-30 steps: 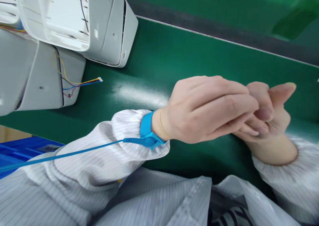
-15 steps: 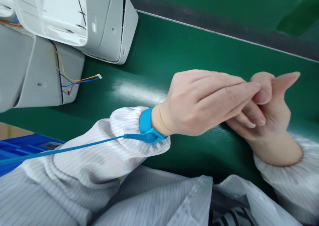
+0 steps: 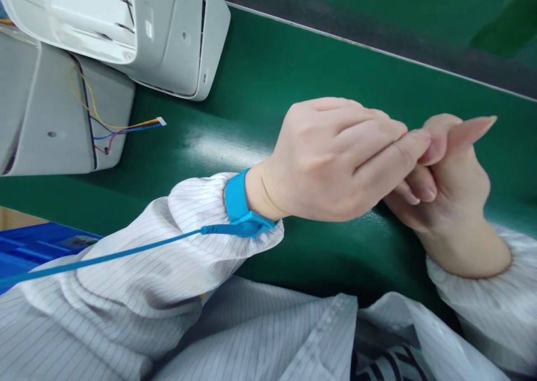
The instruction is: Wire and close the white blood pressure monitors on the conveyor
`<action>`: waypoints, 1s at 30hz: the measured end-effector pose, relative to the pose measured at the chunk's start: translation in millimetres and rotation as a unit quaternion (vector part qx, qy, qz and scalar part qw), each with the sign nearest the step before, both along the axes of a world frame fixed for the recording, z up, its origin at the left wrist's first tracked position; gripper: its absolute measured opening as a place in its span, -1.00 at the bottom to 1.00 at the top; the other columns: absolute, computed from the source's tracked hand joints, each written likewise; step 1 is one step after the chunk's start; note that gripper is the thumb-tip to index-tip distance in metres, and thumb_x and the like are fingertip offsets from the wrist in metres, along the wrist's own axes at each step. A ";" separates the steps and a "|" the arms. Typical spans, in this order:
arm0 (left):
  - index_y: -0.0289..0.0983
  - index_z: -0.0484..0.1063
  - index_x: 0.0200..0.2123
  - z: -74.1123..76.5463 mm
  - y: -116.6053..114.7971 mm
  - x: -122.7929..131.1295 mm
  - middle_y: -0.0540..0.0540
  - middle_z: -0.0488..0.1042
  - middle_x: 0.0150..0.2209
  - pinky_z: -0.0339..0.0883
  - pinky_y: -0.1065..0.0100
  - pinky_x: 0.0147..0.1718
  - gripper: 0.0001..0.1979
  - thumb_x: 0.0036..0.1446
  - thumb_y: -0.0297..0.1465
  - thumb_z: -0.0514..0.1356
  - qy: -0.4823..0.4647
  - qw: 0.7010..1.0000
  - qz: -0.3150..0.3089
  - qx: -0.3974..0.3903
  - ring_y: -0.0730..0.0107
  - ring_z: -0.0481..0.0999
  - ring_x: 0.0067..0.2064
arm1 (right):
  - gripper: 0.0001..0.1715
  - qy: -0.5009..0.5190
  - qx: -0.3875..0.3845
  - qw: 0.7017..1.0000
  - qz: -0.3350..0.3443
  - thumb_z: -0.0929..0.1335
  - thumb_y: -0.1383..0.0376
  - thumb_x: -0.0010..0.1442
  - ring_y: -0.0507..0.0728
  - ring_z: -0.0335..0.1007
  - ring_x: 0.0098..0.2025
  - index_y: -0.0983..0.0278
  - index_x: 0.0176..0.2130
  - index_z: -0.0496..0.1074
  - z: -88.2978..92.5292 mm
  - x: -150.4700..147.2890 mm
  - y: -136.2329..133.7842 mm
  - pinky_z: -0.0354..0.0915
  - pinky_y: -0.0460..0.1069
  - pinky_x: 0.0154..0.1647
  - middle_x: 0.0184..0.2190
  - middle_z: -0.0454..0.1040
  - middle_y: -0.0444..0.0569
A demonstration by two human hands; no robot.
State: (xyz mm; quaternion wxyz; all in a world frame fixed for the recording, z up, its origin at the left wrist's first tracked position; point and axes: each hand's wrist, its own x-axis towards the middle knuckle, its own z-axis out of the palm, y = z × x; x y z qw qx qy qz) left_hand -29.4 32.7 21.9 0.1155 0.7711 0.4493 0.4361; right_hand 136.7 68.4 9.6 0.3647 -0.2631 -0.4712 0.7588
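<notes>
Over the green work surface, my left hand point(image 3: 335, 163) and my right hand point(image 3: 457, 185) meet with their fingertips touching. My left hand is closed, its back toward the camera and its fingers bent against those of my right hand. The fingers of my right hand curl inward, while its thumb points up and out to the right. Whatever lies between the fingers, if anything, is hidden. Around my left wrist sits a blue wrist strap point(image 3: 237, 196) with a blue cord point(image 3: 138, 251) running off to the left.
Two white plastic housings stand at the upper left, an open one point(image 3: 168, 34) and another point(image 3: 59, 118) below it. From the lower one, coloured wires with a white connector point(image 3: 161, 122) stick out over the green mat point(image 3: 319, 73). A blue bin point(image 3: 37, 247) shows at the left edge.
The fingers of my left hand have bent more, with the knuckles now raised. Both hands stay together. The view has shifted slightly, so the housings appear further left and higher.
</notes>
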 end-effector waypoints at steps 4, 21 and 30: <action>-0.15 0.49 -0.48 3.5 1.0 4.3 0.04 0.55 -0.45 0.58 0.26 -0.24 -0.82 0.18 -0.40 0.21 0.037 0.999 0.010 -0.022 0.31 0.65 -0.31 | -0.60 0.008 0.034 0.999 -0.013 0.43 0.06 0.26 -0.09 -0.11 -0.78 0.19 -0.52 0.41 -4.1 -2.7 1.4 -0.08 -0.15 -0.80 -0.79 0.08 -0.32; -0.34 0.38 -0.63 17.6 -8.6 22.9 0.06 0.30 -0.63 0.04 0.40 -0.55 -0.70 0.15 -0.58 0.18 -0.210 0.912 -0.047 -0.349 0.62 0.20 -0.58 | -0.46 -0.057 0.142 0.988 -0.014 0.37 0.03 0.25 -0.04 -0.18 -0.83 0.18 -0.63 0.24 -2.4 6.1 6.7 -0.18 -0.04 -0.83 -0.84 -0.04 -0.26; -0.34 0.38 -0.67 21.3 -6.3 21.6 0.03 0.38 -0.61 0.15 0.47 -0.59 -0.65 0.16 -0.61 0.17 -0.259 0.865 -0.073 -0.423 0.53 0.43 -0.53 | -0.43 -0.061 0.144 0.988 0.003 0.38 0.05 0.24 -0.06 -0.21 -0.84 0.21 -0.66 0.19 0.6 7.9 7.7 -0.12 -0.04 -0.85 -0.85 -0.03 -0.25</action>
